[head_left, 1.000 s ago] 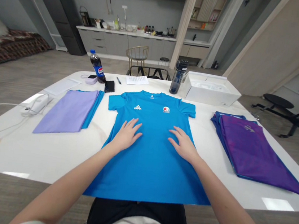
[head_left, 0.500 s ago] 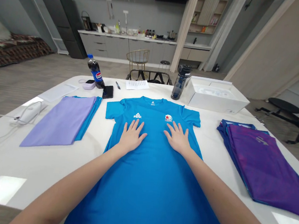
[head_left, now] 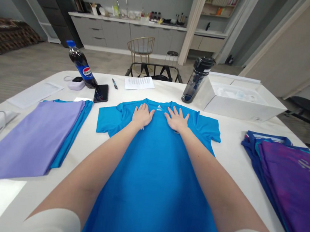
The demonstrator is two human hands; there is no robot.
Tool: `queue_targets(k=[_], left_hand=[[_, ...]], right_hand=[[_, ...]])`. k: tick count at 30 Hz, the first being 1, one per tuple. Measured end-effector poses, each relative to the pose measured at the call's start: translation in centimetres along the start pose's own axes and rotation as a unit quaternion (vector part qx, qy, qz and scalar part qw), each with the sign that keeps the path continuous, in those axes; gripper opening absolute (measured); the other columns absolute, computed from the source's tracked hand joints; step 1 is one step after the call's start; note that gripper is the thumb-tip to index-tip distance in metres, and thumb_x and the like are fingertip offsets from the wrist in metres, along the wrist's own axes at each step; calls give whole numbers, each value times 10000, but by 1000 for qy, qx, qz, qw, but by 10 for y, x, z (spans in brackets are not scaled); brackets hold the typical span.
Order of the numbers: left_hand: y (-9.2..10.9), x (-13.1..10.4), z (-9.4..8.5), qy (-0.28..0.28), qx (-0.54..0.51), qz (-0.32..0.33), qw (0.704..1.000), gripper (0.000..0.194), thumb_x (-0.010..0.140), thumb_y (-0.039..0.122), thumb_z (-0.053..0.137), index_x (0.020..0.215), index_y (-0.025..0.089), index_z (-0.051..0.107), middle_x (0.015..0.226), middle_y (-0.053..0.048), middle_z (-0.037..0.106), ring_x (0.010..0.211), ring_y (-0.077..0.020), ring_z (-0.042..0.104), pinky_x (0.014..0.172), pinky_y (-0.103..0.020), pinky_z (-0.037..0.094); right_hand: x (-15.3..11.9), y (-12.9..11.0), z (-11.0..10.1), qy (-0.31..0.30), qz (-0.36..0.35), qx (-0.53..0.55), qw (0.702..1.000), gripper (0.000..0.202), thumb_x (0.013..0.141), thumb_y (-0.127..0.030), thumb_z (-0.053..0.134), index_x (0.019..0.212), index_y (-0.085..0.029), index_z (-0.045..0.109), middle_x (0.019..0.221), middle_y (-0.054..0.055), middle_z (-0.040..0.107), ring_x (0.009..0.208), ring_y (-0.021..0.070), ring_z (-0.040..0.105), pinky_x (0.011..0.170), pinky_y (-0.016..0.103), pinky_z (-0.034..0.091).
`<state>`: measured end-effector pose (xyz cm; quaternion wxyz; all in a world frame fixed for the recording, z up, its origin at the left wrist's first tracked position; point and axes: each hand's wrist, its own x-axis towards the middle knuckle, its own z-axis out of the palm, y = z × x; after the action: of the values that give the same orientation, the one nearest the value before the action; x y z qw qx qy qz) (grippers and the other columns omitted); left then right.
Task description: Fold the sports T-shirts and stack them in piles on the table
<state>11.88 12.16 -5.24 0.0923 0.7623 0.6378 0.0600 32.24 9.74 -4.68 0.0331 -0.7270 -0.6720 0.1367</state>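
A blue short-sleeved T-shirt [head_left: 152,168] lies spread out, front up, with its collar toward the far side of the table. My left hand [head_left: 143,116] rests flat on it, fingers spread, just below the collar on the left. On the right of the collar, my right hand [head_left: 176,118] presses flat in the same way, fingers apart. Both hands partly cover the chest prints. To the left is a folded lilac garment [head_left: 36,135] on top of a blue one. Folded purple and navy clothes [head_left: 290,185] lie at the right.
Beyond the shirt on the white table [head_left: 77,197] stand a cola bottle [head_left: 82,65], a dark water bottle [head_left: 195,81] and an open white box [head_left: 241,100]. A phone [head_left: 101,93], a pen [head_left: 115,84] and a printed sheet [head_left: 139,83] lie near the far edge.
Both hands have slid forward over the shirt, from beside the chest logos up to the collar area. The view has moved closer and tipped downward.
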Motion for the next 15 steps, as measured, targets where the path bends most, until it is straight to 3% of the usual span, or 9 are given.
queue_targets(k=[4, 6, 8, 10, 12, 15], left_hand=[[2, 14, 3, -1, -9, -27, 1000, 794, 1012, 597, 197, 1639, 111, 229, 1713, -114, 145, 1595, -263, 111, 1295, -498, 77], [7, 18, 2, -5, -16, -53, 998, 801, 1013, 599, 219, 1635, 94, 228, 1708, -144, 161, 1591, -293, 121, 1287, -542, 76], [17, 20, 2, 24, -16, -62, 998, 799, 1019, 574, 271, 1619, 48, 242, 1688, -207, 205, 1576, -345, 164, 1269, -588, 100], [32, 24, 3, 80, -14, -10, 997, 741, 1026, 497, 347, 1598, 31, 277, 1656, -246, 279, 1542, -368, 251, 1253, -573, 182], [54, 29, 6, 112, -18, 96, 989, 632, 1025, 384, 406, 1568, 66, 349, 1600, -231, 391, 1478, -342, 368, 1218, -494, 301], [93, 43, 12, 86, -22, 241, 967, 487, 1018, 265, 423, 1486, 140, 477, 1450, -169, 553, 1347, -284, 502, 1148, -405, 399]], right_hand=[[13, 6, -7, 1, -17, 32, 999, 755, 980, -764, 180, 1639, -398, 218, 1723, -8, 118, 1579, 378, 42, 1160, 782, -25], [12, 22, -16, 25, -46, 80, 995, 726, 1007, -722, 170, 1627, -363, 290, 1704, 18, 226, 1567, 353, 157, 1195, 736, 77], [5, 53, -25, 90, -61, 97, 989, 673, 1045, -636, 171, 1590, -305, 386, 1658, 55, 352, 1532, 315, 280, 1215, 653, 189], [-8, 94, -31, 150, -35, 63, 986, 620, 1070, -539, 199, 1543, -232, 458, 1602, 106, 443, 1490, 300, 359, 1209, 588, 257], [-24, 137, -33, 154, 14, 7, 988, 585, 1075, -467, 231, 1528, -181, 466, 1578, 145, 468, 1470, 305, 384, 1195, 560, 288], [-47, 186, -32, 128, 45, -51, 989, 565, 1073, -434, 258, 1541, -168, 428, 1597, 151, 438, 1476, 305, 361, 1183, 545, 299]])
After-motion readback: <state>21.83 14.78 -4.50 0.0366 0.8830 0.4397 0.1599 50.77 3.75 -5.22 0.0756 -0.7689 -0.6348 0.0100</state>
